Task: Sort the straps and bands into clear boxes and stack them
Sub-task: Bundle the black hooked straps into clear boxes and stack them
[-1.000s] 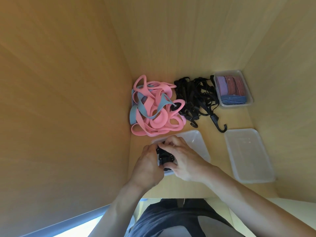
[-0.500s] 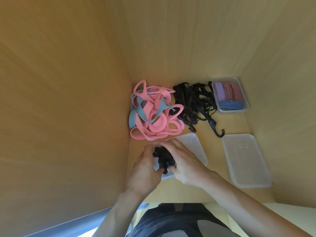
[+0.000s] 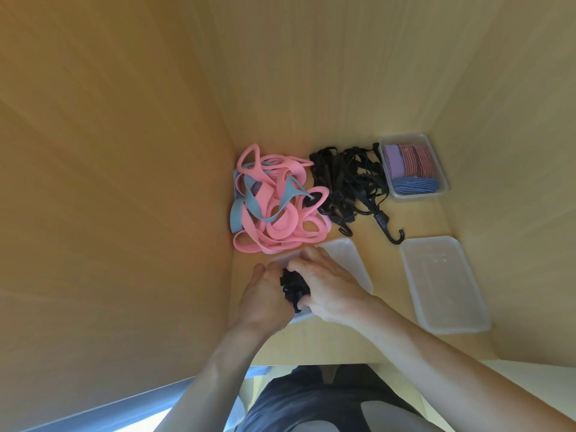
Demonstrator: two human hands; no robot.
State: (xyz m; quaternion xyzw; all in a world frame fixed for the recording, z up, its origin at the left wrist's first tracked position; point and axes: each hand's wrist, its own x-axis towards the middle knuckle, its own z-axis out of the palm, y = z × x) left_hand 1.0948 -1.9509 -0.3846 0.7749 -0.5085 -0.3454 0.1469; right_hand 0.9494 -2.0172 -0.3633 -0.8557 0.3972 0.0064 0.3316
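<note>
Gripping black strap [image 3: 292,286], bunched and tangled; left hand [image 3: 265,297], right hand [image 3: 328,287]

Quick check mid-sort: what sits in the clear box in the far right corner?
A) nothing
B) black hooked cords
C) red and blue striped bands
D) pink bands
C: the far right box holds folded red and blue striped bands, while the pink bands and black hooked cords lie loose on the shelf to its left. The left hand and right hand grip a black bundle at the near box.
</note>
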